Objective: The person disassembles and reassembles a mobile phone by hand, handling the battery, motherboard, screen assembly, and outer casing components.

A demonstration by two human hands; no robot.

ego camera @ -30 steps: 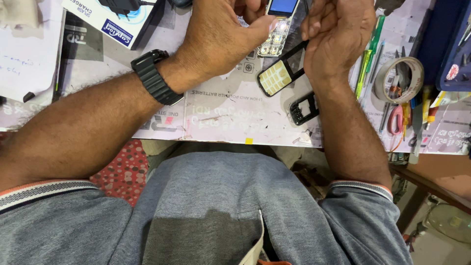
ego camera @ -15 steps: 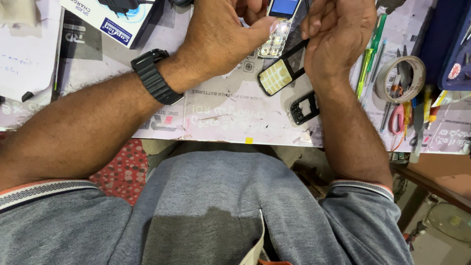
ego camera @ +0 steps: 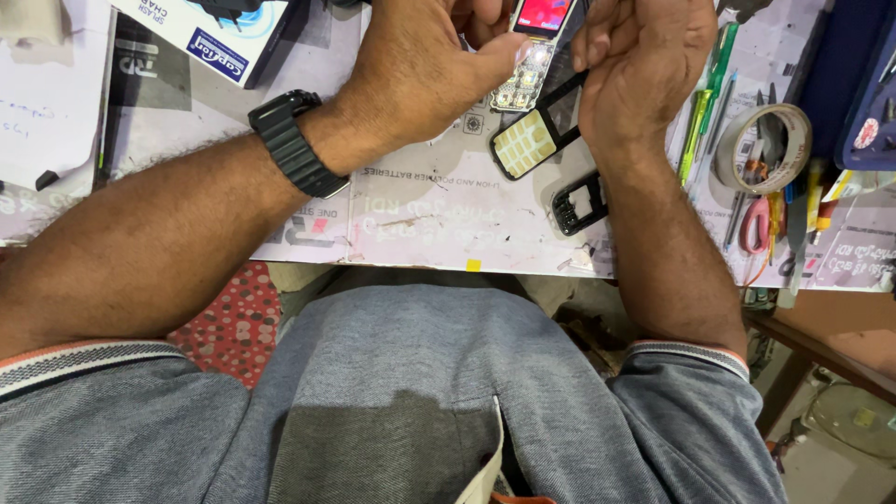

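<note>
Cluttered surface [ego camera: 411, 224], tape and pens lying right | left hand [ego camera: 420, 70] closing on phone [ego camera: 527, 56], lit, cover off | right hand [ego camera: 644, 61] pinching black cover [ego camera: 534, 142] | light, stiff, fragile: gripping edges seems safest.

Glossy plastic phone [ego camera: 527, 47], matt paper mat [ego camera: 420, 210], grey cloth shirt [ego camera: 401, 392].

We see a black wristwatch [ego camera: 291, 145], a black phone cover [ego camera: 537, 138] with a pale yellow keypad. Grey shirt [ego camera: 420, 392]; red dotted cloth [ego camera: 229, 327]; green pens [ego camera: 705, 93].
</note>
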